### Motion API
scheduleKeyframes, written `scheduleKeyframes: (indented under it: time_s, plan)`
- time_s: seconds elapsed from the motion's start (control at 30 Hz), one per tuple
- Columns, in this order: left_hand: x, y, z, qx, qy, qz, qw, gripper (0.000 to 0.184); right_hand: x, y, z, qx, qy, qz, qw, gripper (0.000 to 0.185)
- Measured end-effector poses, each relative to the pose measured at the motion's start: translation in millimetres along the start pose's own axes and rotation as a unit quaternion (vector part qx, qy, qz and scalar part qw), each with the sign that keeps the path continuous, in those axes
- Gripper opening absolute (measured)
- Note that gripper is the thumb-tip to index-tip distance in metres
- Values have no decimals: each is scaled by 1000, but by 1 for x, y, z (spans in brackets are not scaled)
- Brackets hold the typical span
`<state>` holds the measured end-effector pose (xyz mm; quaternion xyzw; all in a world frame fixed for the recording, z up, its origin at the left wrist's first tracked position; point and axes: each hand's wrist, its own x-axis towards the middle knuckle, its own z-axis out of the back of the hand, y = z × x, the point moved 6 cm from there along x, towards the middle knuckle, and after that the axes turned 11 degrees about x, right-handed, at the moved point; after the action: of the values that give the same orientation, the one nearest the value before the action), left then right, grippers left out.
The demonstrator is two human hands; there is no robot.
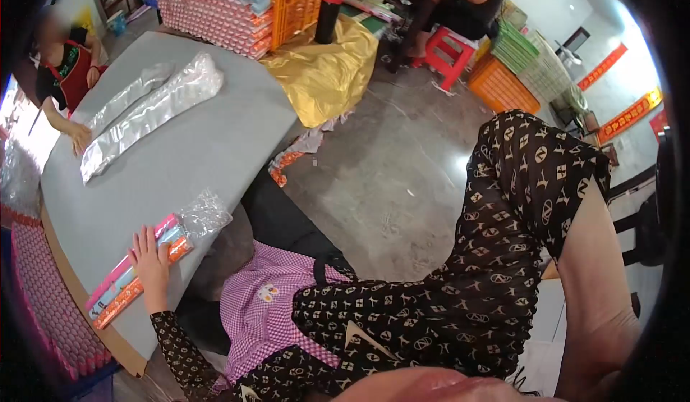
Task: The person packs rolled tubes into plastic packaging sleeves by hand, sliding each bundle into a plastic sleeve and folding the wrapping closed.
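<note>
My left hand lies flat with its fingers spread on a clear-wrapped pack of pink, blue and orange patterned rolls. The pack rests slantwise near the edge of the grey table. Loose crinkled plastic sticks out from its upper end, beyond my fingertips. On the right, my right arm is raised and bent back toward my head; the hand itself is outside the picture.
Two long silvery plastic bundles lie farther up the table, beside another person's hand. Stacked rolls, gold sheeting and a black bottle stand behind. A red stool and an orange crate are on the floor.
</note>
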<state>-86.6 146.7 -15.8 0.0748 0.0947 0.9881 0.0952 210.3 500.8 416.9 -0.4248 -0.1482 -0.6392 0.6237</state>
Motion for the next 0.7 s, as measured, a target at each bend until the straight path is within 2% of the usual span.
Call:
scheduleKeyframes:
  time_s: [0.07,0.2,0.3,0.37,0.4,0.43,0.5,0.53,0.57,0.6,0.63,0.7]
  plan:
    - [2,2,-2,9,15,14,1000,51,0,7,0,-62,23,-3,998,30]
    - [2,2,-2,2,13,18,1000,51,-6,22,11,-50,9,32,998,32]
    - [2,1,-2,-15,18,28,999,52,-7,29,10,-99,0,54,994,33]
    - [4,3,-3,-9,8,24,1000,52,-6,19,10,-42,13,-1,999,33]
    - [2,3,-5,-5,4,22,1000,52,-9,15,9,-38,10,3,999,33]
    - [3,4,-9,-3,8,31,999,52,-15,17,12,-29,-52,65,996,34]
    - [4,0,-9,34,-7,-12,999,54,-41,11,15,12,-195,168,966,34]
    - [6,3,-12,18,-4,4,1000,55,-54,5,16,39,-272,210,938,35]
    - [5,2,-9,41,0,1,999,55,-66,0,21,2,-316,225,922,37]
    - [5,0,-7,30,-40,-22,998,55,-94,6,43,-29,-403,288,868,32]
    - [4,-6,6,56,-27,-41,997,56,-112,-10,47,5,-430,263,864,32]
    - [3,-4,16,29,-49,-27,998,56,-149,-56,15,-204,-491,76,844,32]
